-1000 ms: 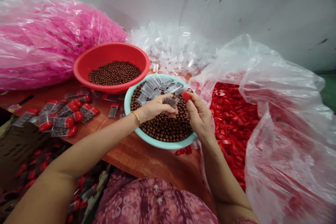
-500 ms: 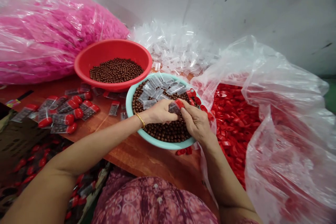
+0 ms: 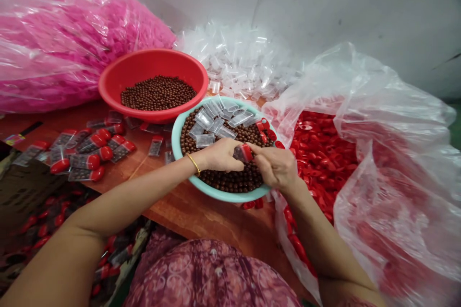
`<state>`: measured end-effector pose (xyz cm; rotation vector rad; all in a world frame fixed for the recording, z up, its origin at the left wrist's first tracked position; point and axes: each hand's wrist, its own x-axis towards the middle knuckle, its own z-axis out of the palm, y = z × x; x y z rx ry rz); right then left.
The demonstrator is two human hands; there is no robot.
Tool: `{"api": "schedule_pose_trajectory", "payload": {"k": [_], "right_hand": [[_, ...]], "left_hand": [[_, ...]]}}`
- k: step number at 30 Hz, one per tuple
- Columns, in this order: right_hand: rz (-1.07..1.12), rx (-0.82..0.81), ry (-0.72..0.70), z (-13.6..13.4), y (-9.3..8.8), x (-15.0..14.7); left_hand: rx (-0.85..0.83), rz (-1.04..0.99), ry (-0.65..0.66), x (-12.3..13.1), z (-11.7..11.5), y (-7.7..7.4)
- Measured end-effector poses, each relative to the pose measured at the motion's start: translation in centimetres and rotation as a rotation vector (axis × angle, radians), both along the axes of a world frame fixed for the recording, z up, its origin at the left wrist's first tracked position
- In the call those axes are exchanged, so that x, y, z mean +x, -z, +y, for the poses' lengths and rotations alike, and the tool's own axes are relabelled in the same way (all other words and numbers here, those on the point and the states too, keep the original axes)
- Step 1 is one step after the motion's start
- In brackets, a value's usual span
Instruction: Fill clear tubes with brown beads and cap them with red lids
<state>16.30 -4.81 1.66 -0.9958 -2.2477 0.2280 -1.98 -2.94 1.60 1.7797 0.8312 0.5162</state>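
My left hand (image 3: 225, 154), with a gold bangle at its wrist, grips a small clear plastic container (image 3: 238, 153) over the light-blue basin (image 3: 175, 146). Brown balls show inside this container, and a red cap (image 3: 247, 152) sits on its right end. Just right of the cap is my right hand (image 3: 276, 165), its fingers curled in; whether they hold anything is hidden. Below both hands, brown balls (image 3: 230, 182) fill the basin. Uncapped clear containers (image 3: 205, 140) lie on the balls at the back, and loose red caps (image 3: 264, 124) lie at the basin's right side.
Behind stands a red basin (image 3: 108, 91) of brown balls. Filled, capped containers (image 3: 86, 160) lie on the left of the table (image 3: 173, 208); more lie below. A pink-filled bag (image 3: 72, 38), piled clear containers (image 3: 248, 67) and an open bag (image 3: 389, 192) of red caps surround the workspace.
My right hand has shifted slightly right and down, off the container's cap, and its fingers are more curled. The container stays in my left hand, with its red cap more exposed.
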Motion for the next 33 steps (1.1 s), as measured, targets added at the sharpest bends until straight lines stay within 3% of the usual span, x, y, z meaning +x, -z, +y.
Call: {"api": "schedule_pose_trajectory", "payload": {"k": [4, 7, 9, 11, 14, 17, 19, 22, 26, 28, 30, 33], "right_hand": [[0.449, -0.312, 0.194, 1.3, 0.4, -2.5], [0.433, -0.480, 0.082, 1.8, 0.7, -4.3], [0.325, -0.499, -0.030, 1.6, 0.6, -4.7], [0.221, -0.439, -0.083, 1.4, 0.3, -4.6], [0.159, -0.321, -0.040, 1.8, -0.3, -4.3], [0.302, -0.278, 0.019, 2.8, -0.9, -4.1], [0.466, -0.216, 0.107, 3.2, -1.1, -3.6], [0.548, -0.084, 0.314, 3.5, -0.8, -1.6], [0.275, 0.101, 0.540, 3.7, 1.0, 1.7], [0.108, 0.106, 0.588, 3.7, 1.9, 2.4], [-0.019, 0.076, 0.620, 3.7, 2.4, 2.3], [-0.169, 0.069, 0.651, 3.5, 2.5, 1.5]], "left_hand": [[0.120, 0.068, -0.023, 0.5, -0.1, -0.6], [0.214, 0.202, 0.014, 0.4, -0.4, -0.6], [0.268, 0.293, 0.024, 0.3, -0.6, -0.5], [0.327, 0.366, 0.015, 0.3, -0.8, -0.3], [0.393, 0.399, -0.025, 0.8, -0.9, -0.3], [0.442, 0.385, -0.094, 1.2, -0.9, -1.1], [0.496, 0.385, -0.190, 0.7, -1.1, -2.1], [0.613, 0.452, -0.458, -2.3, -1.8, -3.6], [0.767, 0.719, -0.808, -8.9, -2.3, -3.5], [0.786, 0.869, -0.821, -11.5, -2.2, -2.7], [0.816, 0.946, -0.793, -12.4, -2.2, -2.1], [0.924, 0.950, -0.768, -10.8, -2.3, -2.3]]}}
